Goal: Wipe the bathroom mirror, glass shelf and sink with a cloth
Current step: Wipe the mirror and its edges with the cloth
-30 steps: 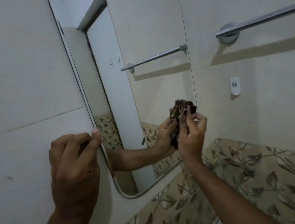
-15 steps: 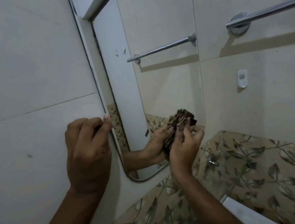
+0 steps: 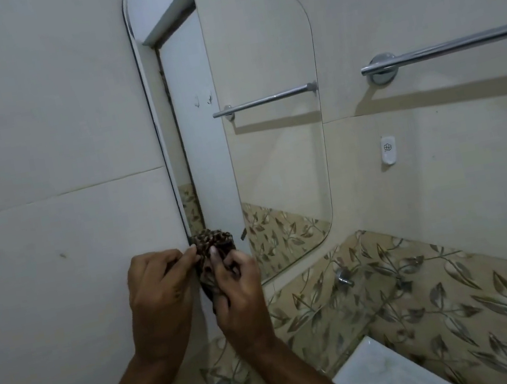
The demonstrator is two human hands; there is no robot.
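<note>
The tall mirror (image 3: pixel 270 121) with rounded corners hangs on the beige tiled wall. A crumpled brown patterned cloth (image 3: pixel 216 239) is pressed on the glass at its lower left corner. My right hand (image 3: pixel 239 292) is shut on the cloth, thumb on top. My left hand (image 3: pixel 158 293) lies right beside it at the mirror's left edge, its curled fingertips pinching the cloth's left side. Below, a faint glass shelf (image 3: pixel 336 339) spans two metal brackets. A white sink corner (image 3: pixel 380 379) shows at the bottom.
A chrome towel bar (image 3: pixel 450 47) runs along the right wall, with a small white wall hook (image 3: pixel 388 150) under it. Leaf-patterned tiles (image 3: pixel 468 306) band the wall below the mirror. Shelf brackets (image 3: pixel 344 277) stick out from the wall near my hands.
My right hand has carried the cloth from the mirror's lower right across to its lower left corner. My left hand has slid down the mirror's edge and now meets the cloth. The view has pulled back.
</note>
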